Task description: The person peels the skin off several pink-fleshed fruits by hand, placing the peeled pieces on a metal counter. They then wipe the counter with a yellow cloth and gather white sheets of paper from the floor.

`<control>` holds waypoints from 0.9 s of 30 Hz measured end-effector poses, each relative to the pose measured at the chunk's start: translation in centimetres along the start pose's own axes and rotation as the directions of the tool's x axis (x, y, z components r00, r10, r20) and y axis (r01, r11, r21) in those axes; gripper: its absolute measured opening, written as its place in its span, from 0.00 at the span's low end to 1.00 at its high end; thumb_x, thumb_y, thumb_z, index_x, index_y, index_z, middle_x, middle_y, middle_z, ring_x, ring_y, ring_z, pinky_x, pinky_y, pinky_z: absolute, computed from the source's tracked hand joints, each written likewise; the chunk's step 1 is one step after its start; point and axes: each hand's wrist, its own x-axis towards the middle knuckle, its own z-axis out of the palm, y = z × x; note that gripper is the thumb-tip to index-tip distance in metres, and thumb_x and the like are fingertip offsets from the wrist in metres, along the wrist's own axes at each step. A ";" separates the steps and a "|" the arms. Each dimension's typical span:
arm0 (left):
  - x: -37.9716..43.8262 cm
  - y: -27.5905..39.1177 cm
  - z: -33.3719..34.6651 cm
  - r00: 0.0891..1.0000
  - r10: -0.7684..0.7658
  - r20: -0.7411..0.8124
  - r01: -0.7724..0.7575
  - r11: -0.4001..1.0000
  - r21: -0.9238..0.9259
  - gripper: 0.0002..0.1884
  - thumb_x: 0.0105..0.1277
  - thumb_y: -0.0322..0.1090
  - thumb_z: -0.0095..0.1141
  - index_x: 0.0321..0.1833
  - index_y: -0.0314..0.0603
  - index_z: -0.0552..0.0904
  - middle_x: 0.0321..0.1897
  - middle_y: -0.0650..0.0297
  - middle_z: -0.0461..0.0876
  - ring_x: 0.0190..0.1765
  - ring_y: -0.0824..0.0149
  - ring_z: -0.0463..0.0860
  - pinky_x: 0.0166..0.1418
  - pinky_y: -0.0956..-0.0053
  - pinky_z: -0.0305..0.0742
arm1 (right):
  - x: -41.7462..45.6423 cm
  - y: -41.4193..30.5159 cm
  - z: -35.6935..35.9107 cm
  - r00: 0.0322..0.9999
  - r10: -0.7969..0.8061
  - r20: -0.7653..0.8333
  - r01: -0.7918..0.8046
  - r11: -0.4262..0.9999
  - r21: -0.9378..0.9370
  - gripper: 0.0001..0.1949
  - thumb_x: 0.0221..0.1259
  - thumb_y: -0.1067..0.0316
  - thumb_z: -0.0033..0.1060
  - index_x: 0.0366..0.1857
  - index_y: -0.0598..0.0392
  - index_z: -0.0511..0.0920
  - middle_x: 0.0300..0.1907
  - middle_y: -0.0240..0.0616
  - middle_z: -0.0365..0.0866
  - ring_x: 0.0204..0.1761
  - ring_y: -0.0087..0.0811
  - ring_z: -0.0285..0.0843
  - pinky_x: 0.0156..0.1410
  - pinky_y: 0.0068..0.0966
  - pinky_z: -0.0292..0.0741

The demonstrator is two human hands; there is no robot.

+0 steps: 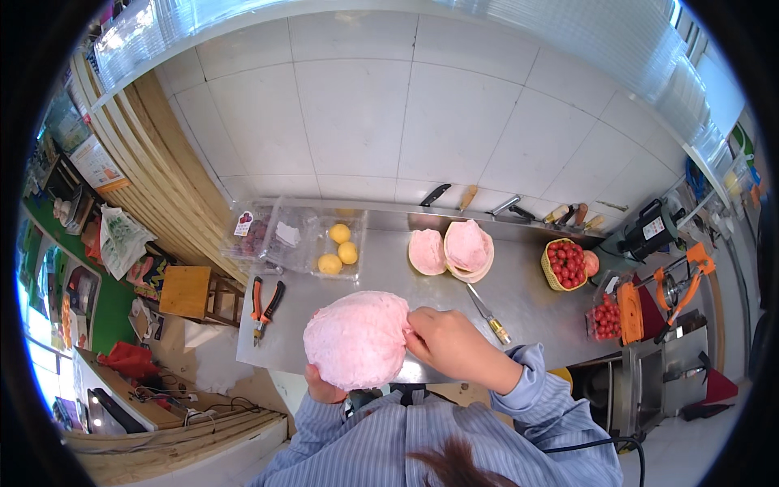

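A large peeled pomelo [358, 341] with pale pink pith is held above the front edge of the steel counter. My left hand [324, 385] supports it from below at the left; most of that hand is hidden by the fruit. At its right side, the bent fingers of my right hand [447, 344] pinch the pith. Behind the fruit lie cut pieces of pomelo peel [427, 251], some stacked in one another [468, 249], pink inside. A knife with a yellowish handle [499, 330] rests on the counter to the right, its blade pointing toward the peel.
Pliers with orange and black handles [263, 310] lie at the counter's left. Behind them stand clear plastic boxes, one with several yellow fruits [330, 264], another with grapes [249, 234]. Small red tomatoes fill a yellow basket [566, 265] at right, near an orange hand press [630, 313]. Knife handles [436, 195] line the wall.
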 end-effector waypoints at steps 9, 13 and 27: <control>-0.1 -0.1 0.8 0.986 -0.148 0.081 0.169 0.886 -0.431 0.41 0.53 0.63 0.54 0.67 0.47 0.66 0.64 0.52 0.68 0.63 0.52 0.72 0.63 0.56 0.70 | -1.6 -1.1 -0.8 0.999 -0.035 0.029 0.022 0.927 0.374 0.10 0.60 0.71 0.52 0.21 0.62 0.68 0.18 0.41 0.72 0.21 0.41 0.74 0.27 0.33 0.69; 3.2 4.5 8.7 0.969 -0.057 0.239 -0.072 0.864 0.499 0.15 0.50 0.43 0.55 0.39 0.45 0.75 0.34 0.58 0.74 0.33 0.58 0.73 0.36 0.65 0.69 | -2.8 -1.5 -0.8 0.977 0.183 0.109 -0.206 0.676 0.707 0.13 0.64 0.70 0.49 0.19 0.61 0.68 0.17 0.37 0.74 0.17 0.33 0.74 0.23 0.29 0.70; 4.5 3.3 7.0 0.864 -0.278 0.420 -0.313 0.355 0.881 0.06 0.54 0.37 0.58 0.33 0.48 0.84 0.25 0.61 0.81 0.26 0.65 0.78 0.27 0.71 0.71 | -4.0 1.7 2.0 0.944 0.276 0.181 0.143 -0.836 0.530 0.18 0.64 0.61 0.40 0.13 0.49 0.63 0.09 0.26 0.62 0.05 0.21 0.57 0.08 0.18 0.54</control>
